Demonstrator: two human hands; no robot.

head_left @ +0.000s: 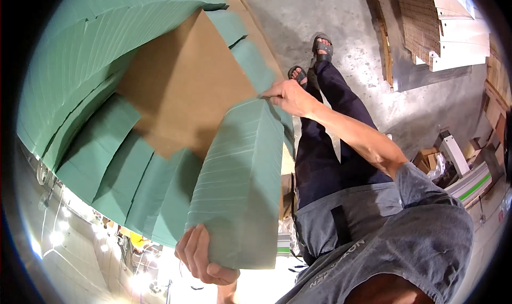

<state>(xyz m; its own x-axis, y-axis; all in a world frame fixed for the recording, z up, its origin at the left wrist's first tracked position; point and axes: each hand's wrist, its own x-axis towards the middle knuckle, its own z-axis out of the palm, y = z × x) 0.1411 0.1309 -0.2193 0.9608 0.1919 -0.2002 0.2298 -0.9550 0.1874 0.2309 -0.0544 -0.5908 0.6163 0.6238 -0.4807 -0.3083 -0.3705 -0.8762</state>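
A thick stack of green sheets (240, 170) stands tilted in front of me, spanning from one hand to the other. My left hand (205, 258) is closed round its near lower corner, fingers on the left side and thumb along the bottom edge. At the stack's far end, my right hand (289, 97) grips the top corner, its fingers bent over the edge. Beneath lies a brown cardboard sheet (186, 85), partly covered by the stack. More green stacks (114, 144) line the cardboard's left and near sides.
Tall green stacks (80, 64) rise at the far left, and smaller green bundles (250, 61) lie along the cardboard's right edge. Across the concrete floor (277, 16) stands a pile of pale boards (448, 26). Boxes and equipment (453, 154) sit at the right. String lights (56, 239) hang at the lower left.
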